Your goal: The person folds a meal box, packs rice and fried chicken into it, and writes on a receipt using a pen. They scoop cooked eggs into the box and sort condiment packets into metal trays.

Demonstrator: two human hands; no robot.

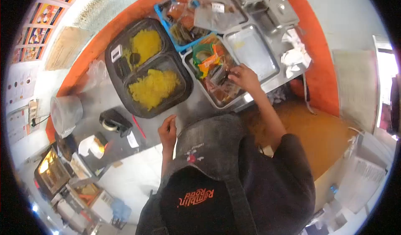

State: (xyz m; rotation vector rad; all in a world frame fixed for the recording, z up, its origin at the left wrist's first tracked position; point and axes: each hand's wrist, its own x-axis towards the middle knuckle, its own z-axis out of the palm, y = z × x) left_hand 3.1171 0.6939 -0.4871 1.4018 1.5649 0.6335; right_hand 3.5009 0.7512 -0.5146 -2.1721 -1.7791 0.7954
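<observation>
My right hand (244,77) reaches over a metal tray (221,105) that holds plastic packets. Its fingers are bent at a dark packet (218,75) near the tray's right side; whether they grip it is too small to tell. Green and orange packaging (207,59) lies further back in the same tray. My left hand (168,130) is at the counter's front edge, fingers curled together, with nothing visible in it. Beyond it stands a black divided tray (121,82) with yellow food (153,88) in two compartments and a small dark round thing in the upper one.
A blue crate (163,19) with bags stands behind the metal tray. To its right are a shallow empty pan (252,53), lidded metal containers (282,11) and crumpled white paper (294,55). A tape dispenser (115,122), red pen (138,126) and clear bucket (67,113) are at left.
</observation>
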